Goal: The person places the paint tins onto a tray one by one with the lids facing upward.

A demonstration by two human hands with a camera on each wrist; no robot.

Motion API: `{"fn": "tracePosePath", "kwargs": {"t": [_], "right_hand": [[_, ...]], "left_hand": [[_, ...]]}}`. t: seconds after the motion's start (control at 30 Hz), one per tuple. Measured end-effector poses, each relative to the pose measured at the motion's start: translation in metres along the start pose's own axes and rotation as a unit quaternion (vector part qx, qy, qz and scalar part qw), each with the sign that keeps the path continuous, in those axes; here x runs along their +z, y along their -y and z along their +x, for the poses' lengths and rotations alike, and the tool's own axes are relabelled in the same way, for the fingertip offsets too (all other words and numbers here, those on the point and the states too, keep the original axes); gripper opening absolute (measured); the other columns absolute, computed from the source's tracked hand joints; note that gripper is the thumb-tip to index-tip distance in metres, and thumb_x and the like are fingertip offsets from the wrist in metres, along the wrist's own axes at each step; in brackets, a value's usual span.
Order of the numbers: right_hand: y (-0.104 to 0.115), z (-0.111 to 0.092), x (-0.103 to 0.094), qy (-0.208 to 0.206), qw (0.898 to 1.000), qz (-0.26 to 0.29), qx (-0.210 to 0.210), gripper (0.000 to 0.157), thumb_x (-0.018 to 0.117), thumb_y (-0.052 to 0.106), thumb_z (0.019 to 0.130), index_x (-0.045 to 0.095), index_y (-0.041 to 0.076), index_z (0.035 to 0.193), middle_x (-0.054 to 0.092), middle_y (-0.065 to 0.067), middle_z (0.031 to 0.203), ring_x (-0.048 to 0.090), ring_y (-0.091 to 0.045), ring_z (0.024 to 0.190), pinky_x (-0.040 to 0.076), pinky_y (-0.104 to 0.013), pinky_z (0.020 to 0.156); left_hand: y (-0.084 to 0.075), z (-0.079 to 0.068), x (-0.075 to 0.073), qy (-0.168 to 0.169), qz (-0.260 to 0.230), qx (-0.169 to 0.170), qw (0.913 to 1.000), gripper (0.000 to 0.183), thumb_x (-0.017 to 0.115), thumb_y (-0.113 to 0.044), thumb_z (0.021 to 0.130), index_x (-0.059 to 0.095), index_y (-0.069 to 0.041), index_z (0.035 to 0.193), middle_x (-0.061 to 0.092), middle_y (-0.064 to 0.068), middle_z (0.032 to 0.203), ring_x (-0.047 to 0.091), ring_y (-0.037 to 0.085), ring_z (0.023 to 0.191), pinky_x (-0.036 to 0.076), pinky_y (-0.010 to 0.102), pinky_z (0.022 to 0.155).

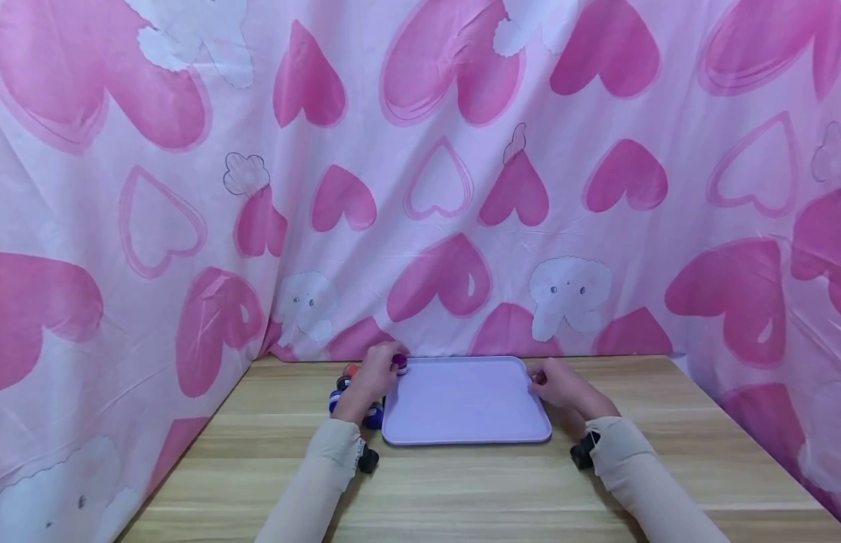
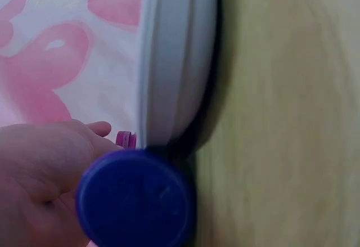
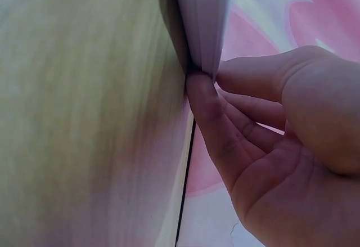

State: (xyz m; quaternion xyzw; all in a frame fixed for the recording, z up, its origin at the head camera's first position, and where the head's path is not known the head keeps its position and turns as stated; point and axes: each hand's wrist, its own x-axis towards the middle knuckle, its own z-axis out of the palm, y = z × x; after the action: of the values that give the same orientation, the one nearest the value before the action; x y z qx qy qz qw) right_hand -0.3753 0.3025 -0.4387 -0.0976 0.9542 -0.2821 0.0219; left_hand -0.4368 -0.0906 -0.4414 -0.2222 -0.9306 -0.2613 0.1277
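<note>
one purple jar, left grip pinching it, was at the tray's far-left corner; right grip pinched the right rim.

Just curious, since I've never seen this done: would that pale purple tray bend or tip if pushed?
The tray is probably stiff, as its sides show no obvious sag. Broad and shallow on the table, it would likely slide rather than tip. The right hand at its edge may limit that sliding.
</note>
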Motion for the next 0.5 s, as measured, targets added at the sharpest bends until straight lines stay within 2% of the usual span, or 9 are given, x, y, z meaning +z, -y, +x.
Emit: {"fn": "tracePosePath", "kwargs": {"t": [0.07,0.23,0.4,0.5], "right_hand": [[0.0,0.0,-0.001,-0.001,1.0,0.0,0.001,0.024,0.072,0.005,0.1,0.079,0.002,0.123,0.065,-0.005,0.084,0.059,-0.02,0.08,0.051,-0.029,0.07],[0.0,-0.001,-0.002,-0.006,1.0,-0.001,0.016,0.027,0.073,0.006,0.1,0.078,0.003,0.127,0.068,-0.004,0.089,0.061,-0.02,0.083,0.055,-0.031,0.075],[0.001,-0.003,0.002,-0.005,1.0,0.007,0.028,0.022,0.073,0.007,0.101,0.079,0.006,0.122,0.068,-0.005,0.089,0.061,-0.02,0.084,0.056,-0.032,0.075],[0.0,-0.002,0.004,-0.009,1.0,0.009,0.025,0.024,0.072,0.007,0.101,0.078,0.005,0.124,0.068,-0.006,0.089,0.061,-0.021,0.083,0.056,-0.032,0.074]], "left_hand": [[0.0,0.0,-0.003,-0.009,-0.003,0.001,1.0,0.033,0.071,0.011,0.095,0.077,-0.006,0.122,0.075,0.013,0.118,0.069,0.028,0.113,0.061,0.046,0.103],[0.004,-0.001,-0.01,-0.026,-0.027,0.005,0.9993,0.03,0.07,0.011,0.095,0.076,-0.005,0.12,0.077,0.013,0.117,0.071,0.028,0.112,0.062,0.045,0.103],[0.01,-0.005,-0.021,-0.021,-0.091,-0.021,0.9954,0.024,0.071,-0.001,0.102,0.074,-0.004,0.126,0.077,0.014,0.122,0.072,0.03,0.118,0.06,0.05,0.108],[0.013,-0.008,-0.028,-0.017,-0.106,-0.027,0.9939,0.024,0.07,-0.008,0.105,0.074,-0.006,0.128,0.077,0.014,0.126,0.072,0.032,0.123,0.058,0.053,0.109]]}}
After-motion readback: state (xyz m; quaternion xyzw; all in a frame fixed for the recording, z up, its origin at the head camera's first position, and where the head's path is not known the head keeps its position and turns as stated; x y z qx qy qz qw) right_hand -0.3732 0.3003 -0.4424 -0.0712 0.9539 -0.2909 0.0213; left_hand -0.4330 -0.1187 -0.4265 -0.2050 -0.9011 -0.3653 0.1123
